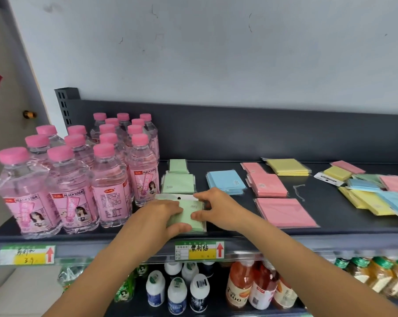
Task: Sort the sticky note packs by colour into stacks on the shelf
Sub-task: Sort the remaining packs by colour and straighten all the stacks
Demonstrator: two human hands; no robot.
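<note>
A green sticky note pack (pixel 191 216) lies near the shelf's front edge, held from both sides. My left hand (pixel 166 213) grips its left side, thumb under the near edge. My right hand (pixel 212 208) pinches its right side and top. Behind it sit two more green packs (pixel 179 183). To the right lie a blue stack (pixel 225 181), pink packs (pixel 267 185), a large pink pack (pixel 286 212) and a yellow stack (pixel 287 167). A mixed pile (pixel 376 191) of yellow, blue, pink and green packs lies at the far right.
Several pink-capped peach soda bottles (pixel 79 179) crowd the shelf's left part, close to the green packs. The dark shelf (pixel 330 232) has a price label strip (pixel 199 250) along its front. Bottled drinks (pixel 250 287) fill the shelf below.
</note>
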